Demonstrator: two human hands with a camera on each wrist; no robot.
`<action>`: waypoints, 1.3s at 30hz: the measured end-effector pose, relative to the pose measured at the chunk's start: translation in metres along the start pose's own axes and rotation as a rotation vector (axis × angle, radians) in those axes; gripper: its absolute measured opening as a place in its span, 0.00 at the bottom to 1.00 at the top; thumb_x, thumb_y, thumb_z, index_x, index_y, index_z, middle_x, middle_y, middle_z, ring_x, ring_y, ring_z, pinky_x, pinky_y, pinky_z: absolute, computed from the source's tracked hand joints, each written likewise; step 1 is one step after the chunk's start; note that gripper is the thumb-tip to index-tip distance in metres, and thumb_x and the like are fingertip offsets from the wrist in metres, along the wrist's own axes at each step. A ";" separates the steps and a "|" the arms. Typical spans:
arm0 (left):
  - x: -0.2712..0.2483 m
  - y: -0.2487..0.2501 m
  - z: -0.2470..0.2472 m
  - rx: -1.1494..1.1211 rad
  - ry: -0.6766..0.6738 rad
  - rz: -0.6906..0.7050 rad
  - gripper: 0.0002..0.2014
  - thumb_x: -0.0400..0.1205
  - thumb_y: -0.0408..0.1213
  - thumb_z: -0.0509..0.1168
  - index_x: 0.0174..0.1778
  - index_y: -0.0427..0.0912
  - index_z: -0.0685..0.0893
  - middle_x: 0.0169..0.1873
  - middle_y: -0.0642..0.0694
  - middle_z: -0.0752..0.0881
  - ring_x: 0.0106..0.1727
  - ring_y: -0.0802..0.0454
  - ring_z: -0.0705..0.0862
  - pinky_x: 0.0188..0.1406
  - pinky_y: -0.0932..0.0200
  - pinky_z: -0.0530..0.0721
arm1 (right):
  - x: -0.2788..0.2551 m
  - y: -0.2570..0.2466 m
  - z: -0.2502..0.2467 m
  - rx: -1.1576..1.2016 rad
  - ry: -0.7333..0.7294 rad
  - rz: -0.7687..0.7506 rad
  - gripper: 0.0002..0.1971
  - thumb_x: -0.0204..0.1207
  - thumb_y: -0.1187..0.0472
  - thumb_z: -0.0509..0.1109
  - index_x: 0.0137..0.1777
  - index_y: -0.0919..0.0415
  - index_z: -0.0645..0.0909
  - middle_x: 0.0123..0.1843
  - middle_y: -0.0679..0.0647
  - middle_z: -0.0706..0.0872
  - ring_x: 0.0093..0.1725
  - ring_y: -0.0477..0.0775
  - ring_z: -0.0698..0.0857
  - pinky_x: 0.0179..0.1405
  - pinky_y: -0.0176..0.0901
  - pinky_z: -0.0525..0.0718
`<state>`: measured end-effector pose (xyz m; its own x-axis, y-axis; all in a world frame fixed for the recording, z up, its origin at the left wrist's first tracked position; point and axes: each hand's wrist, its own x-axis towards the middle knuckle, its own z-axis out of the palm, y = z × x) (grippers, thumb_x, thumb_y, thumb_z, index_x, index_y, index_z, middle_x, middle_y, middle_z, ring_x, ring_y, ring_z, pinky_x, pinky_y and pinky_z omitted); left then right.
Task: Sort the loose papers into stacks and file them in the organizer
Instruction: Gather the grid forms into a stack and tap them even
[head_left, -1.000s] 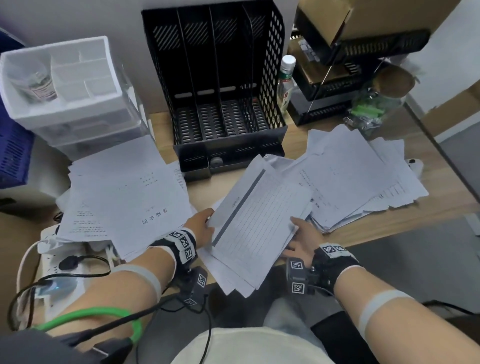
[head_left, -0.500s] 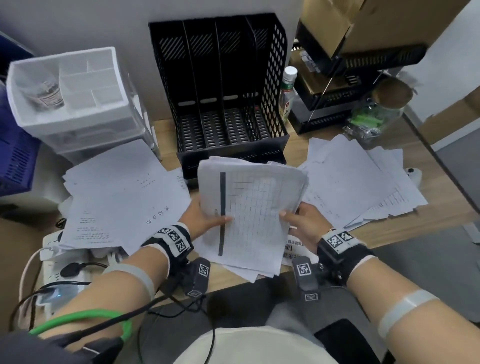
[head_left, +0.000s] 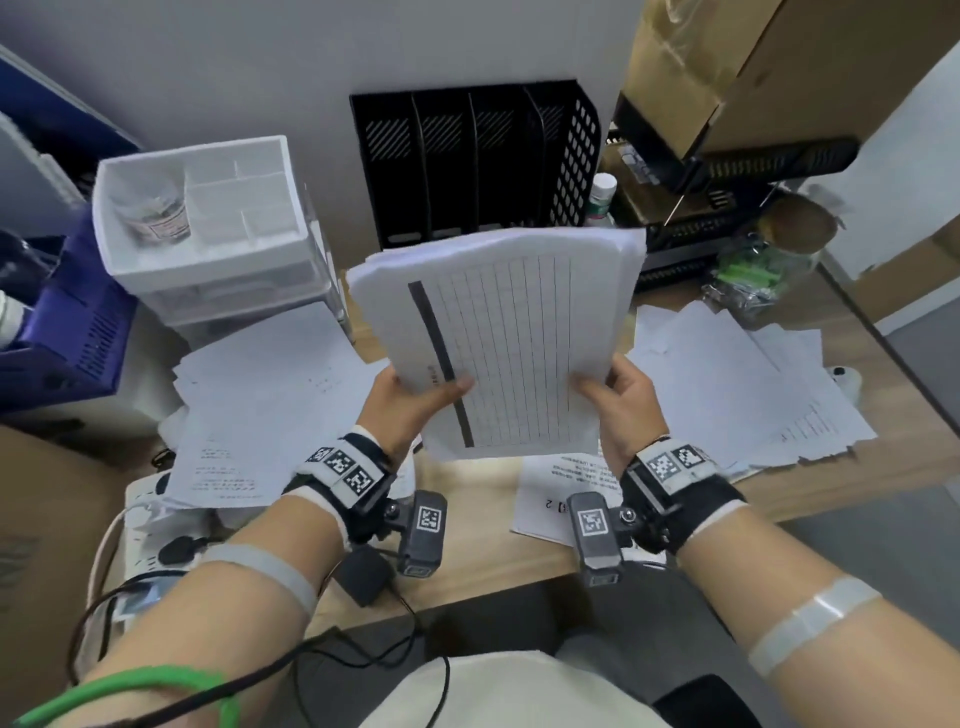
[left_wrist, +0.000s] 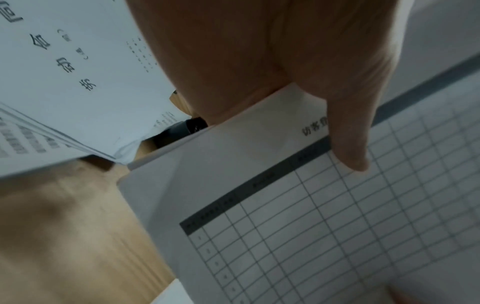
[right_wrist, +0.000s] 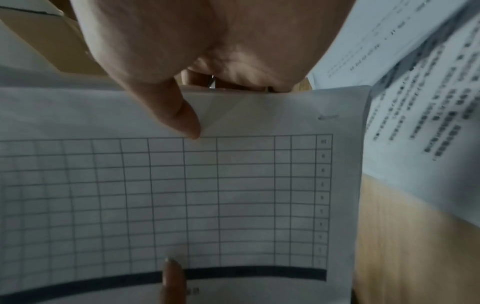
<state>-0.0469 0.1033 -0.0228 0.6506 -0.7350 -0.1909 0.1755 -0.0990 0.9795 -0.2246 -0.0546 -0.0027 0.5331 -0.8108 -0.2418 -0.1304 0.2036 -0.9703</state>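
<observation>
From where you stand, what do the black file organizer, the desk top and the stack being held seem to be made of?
Black file organizer: probably metal or hard plastic, matte, with a punched-hole side wall; the look leaves it open.
Desk top: light wood or wood-look laminate, with visible grain.
Stack: thin white printed paper with a table grid, its sheets bending where the left hand and right hand pinch it.

White gridded papers (head_left: 519, 338), black organizer (head_left: 478, 161)

Wooden desk (head_left: 483, 499), paper piles (head_left: 737, 384) left and right, black organizer (head_left: 475, 171), white drawer unit (head_left: 208, 244), perhaps a bottle (head_left: 601, 200).
</observation>
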 end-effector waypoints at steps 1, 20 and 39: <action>-0.003 -0.001 0.000 0.032 0.026 -0.009 0.20 0.75 0.38 0.80 0.63 0.41 0.89 0.56 0.47 0.94 0.58 0.51 0.92 0.61 0.52 0.90 | -0.002 0.005 0.003 -0.022 0.003 0.018 0.16 0.68 0.66 0.74 0.56 0.56 0.86 0.56 0.56 0.91 0.59 0.58 0.88 0.62 0.56 0.84; -0.009 0.001 -0.013 0.300 0.148 -0.009 0.14 0.83 0.47 0.71 0.54 0.39 0.89 0.48 0.40 0.92 0.50 0.45 0.90 0.53 0.50 0.89 | -0.014 -0.010 0.019 -0.333 0.153 -0.073 0.15 0.76 0.53 0.74 0.58 0.55 0.76 0.53 0.51 0.85 0.52 0.48 0.84 0.56 0.46 0.82; -0.015 0.067 -0.017 0.633 0.070 0.497 0.40 0.80 0.20 0.64 0.87 0.50 0.62 0.79 0.47 0.70 0.77 0.56 0.69 0.70 0.85 0.59 | -0.021 -0.164 0.138 -0.560 -0.233 -0.281 0.24 0.73 0.70 0.63 0.69 0.57 0.73 0.51 0.55 0.86 0.55 0.61 0.87 0.51 0.59 0.89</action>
<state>-0.0326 0.1191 0.0449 0.5912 -0.7512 0.2936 -0.5844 -0.1481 0.7978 -0.0988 0.0045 0.1621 0.7685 -0.6389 -0.0338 -0.3412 -0.3645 -0.8665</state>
